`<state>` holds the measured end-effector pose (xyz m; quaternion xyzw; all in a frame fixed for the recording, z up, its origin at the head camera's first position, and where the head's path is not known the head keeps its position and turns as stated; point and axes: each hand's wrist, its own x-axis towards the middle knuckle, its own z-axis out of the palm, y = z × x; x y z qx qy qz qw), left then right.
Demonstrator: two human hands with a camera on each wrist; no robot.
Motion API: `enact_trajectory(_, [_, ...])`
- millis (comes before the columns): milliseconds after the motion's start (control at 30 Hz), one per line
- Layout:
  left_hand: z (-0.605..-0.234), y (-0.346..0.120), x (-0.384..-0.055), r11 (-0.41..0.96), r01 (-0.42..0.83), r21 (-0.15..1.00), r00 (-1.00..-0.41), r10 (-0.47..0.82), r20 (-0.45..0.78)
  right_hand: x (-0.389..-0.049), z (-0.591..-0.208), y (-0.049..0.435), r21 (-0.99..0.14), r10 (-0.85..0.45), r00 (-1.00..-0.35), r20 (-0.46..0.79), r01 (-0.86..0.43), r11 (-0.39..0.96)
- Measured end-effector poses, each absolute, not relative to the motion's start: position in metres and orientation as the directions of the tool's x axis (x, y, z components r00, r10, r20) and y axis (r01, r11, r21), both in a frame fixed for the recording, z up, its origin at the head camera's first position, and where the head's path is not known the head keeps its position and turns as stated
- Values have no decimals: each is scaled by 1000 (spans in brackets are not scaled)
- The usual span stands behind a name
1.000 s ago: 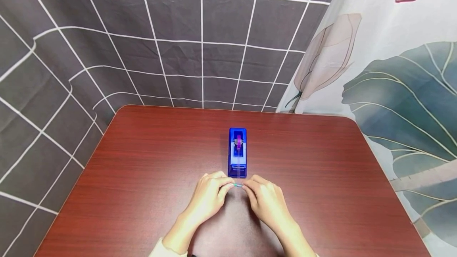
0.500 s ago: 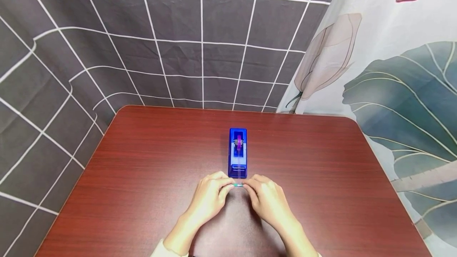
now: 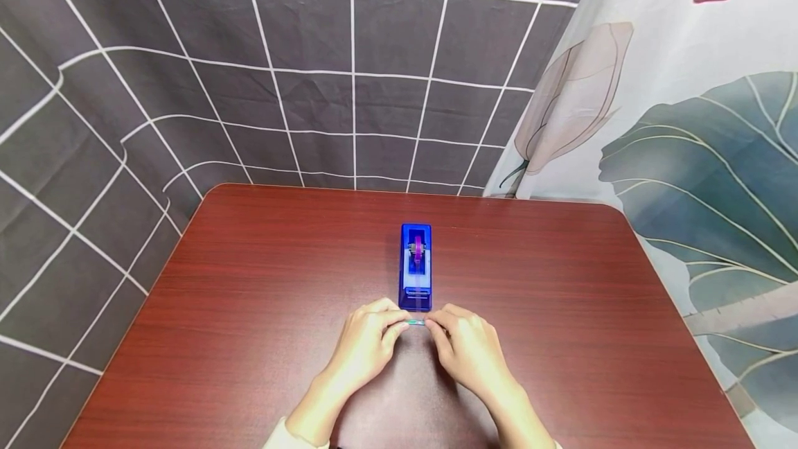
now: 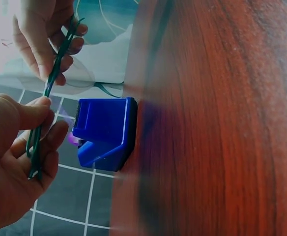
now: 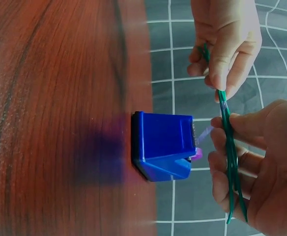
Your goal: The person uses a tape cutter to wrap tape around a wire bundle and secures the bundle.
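Between both hands, in front of a blue tape dispenser (image 3: 416, 281), is a thin bundle of green, wire-like strands (image 5: 229, 147). My left hand (image 3: 366, 338) pinches one part of it between thumb and fingers, and the strand ends lie across its fingers in the left wrist view. The other part is pinched by my right hand (image 3: 467, 341), close beside the left fingertips. A strip of clear tape (image 5: 205, 132) runs from the dispenser's toothed edge toward the bundle, where a shiny patch shows between the hands. The dispenser carries a magenta-cored roll (image 3: 418, 248).
The dispenser stands on a reddish-brown wooden table (image 3: 280, 262), its cutting end toward the hands. Behind the table hangs a dark grey curtain (image 3: 312, 102) with white grid lines. A leaf-patterned pale curtain (image 3: 654, 40) hangs at the right.
Both hands stay almost in place. The right fingertips have edged slightly rightward, and a little more of the green bundle shows between the hands.
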<state>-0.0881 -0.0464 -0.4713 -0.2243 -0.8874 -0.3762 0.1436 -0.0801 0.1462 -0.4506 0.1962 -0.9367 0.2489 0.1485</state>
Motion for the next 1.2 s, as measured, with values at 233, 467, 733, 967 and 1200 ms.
enact_trajectory(233, [-472, -47, -88, 619, 526, 584, -843, 289, 453, -81, -443, 144, -477, -266, -931, 251, -358, 802])
enact_trajectory(467, [-473, -47, -88, 611, 540, 579, -833, 291, 470, -82, -441, 144, -504, -270, -956, 116, -291, 813])
enact_trajectory(733, [-469, -48, -91, 605, 519, 605, -850, 291, 438, -85, -443, 148, -498, -293, -941, 169, -338, 799])
enact_trajectory(967, [-466, -48, -92, 640, 502, 582, -861, 302, 410, -85, -445, 149, -470, -322, -907, 270, -416, 778])
enact_trajectory(1200, [-463, -46, -92, 647, 485, 588, -871, 297, 392, -86, -451, 150, -451, -315, -878, 361, -460, 765])
